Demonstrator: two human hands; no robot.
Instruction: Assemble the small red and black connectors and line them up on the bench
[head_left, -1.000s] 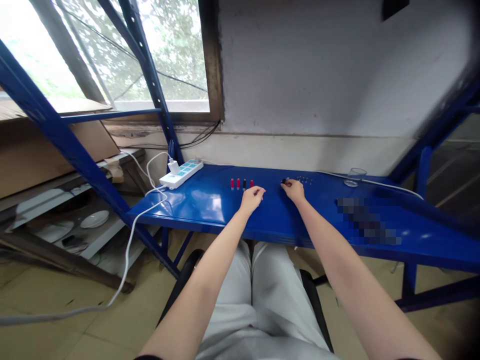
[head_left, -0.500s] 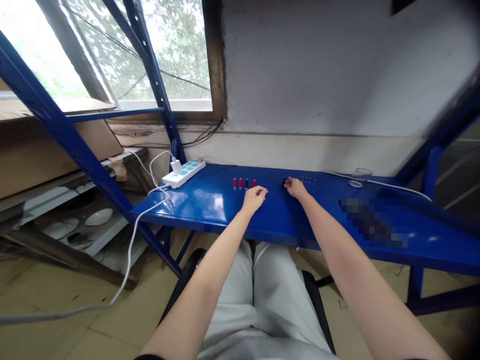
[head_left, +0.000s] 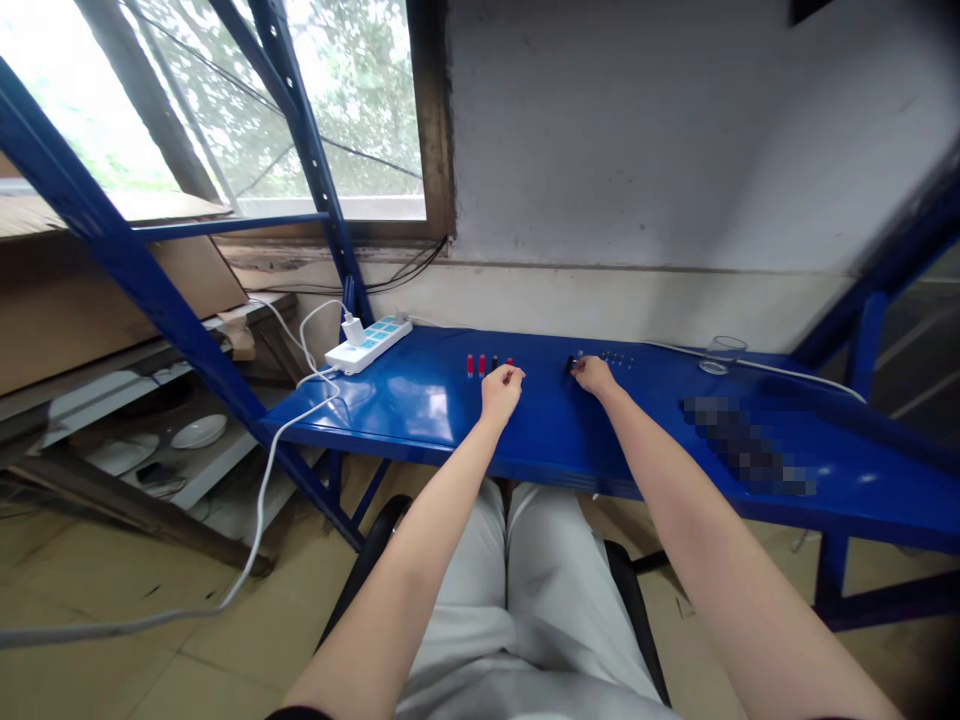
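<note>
Over the blue table, my left hand is closed, its fingertips pressed together; what they pinch, if anything, is too small to make out. Just behind it stand small upright cylinders in a row: a red one, another red one, a black one and a further red one, partly hidden by the hand. My right hand pinches down at the tabletop beside a small black piece. Its fingers cover whatever they hold. Several tiny clear pieces lie behind that hand.
At the back left is a white power strip with a plug and a white cable trailing off the table. A clear glass lies at the right, near a blurred-out dark object. Blue posts frame the table.
My left hand has shifted slightly left and back, closer to the row, and now covers part of it. The right hand stays almost in place.
</note>
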